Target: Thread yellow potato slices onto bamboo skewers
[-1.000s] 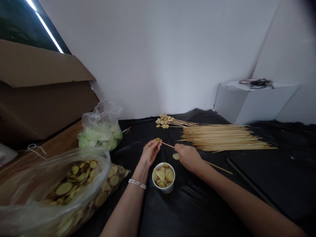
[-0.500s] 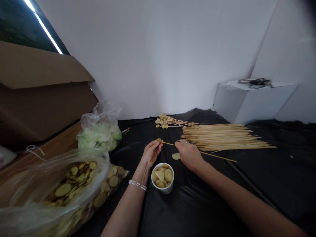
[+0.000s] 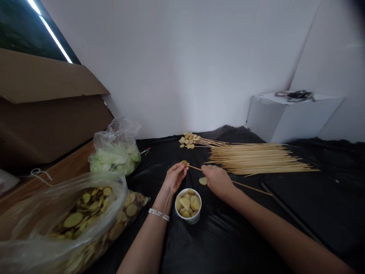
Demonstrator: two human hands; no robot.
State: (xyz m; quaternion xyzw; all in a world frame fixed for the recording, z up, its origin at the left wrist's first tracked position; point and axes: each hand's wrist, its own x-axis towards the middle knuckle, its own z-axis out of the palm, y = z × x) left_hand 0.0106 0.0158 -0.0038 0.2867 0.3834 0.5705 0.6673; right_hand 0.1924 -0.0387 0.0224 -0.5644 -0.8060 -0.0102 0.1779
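Pinched in my left hand (image 3: 175, 176) is a small yellow-green slice (image 3: 184, 162), with the tip of a thin wooden skewer (image 3: 251, 187) at it. My right hand (image 3: 218, 179) is closed round the middle of that skewer, whose far end sticks out to the lower right. A loose pale slice (image 3: 202, 181) lies on the black sheet by my right fingers. Just below my hands stands a white cup (image 3: 188, 219) filled with yellow pieces. Behind my right hand lies a wide pile of bare skewers (image 3: 253, 158); skewers with slices on their tips (image 3: 188, 140) lie at its left.
An open plastic bag of slices (image 3: 116, 182) fills the lower left. Behind it are a bag of pale green leaves (image 3: 115, 158) and a cardboard box (image 3: 51, 121). A pen (image 3: 145, 150) lies near the leaves. A white box (image 3: 293, 114) stands back right.
The skewer's far end has dipped slightly, and my right hand has shifted a little left. My left hand keeps nearly the same place.
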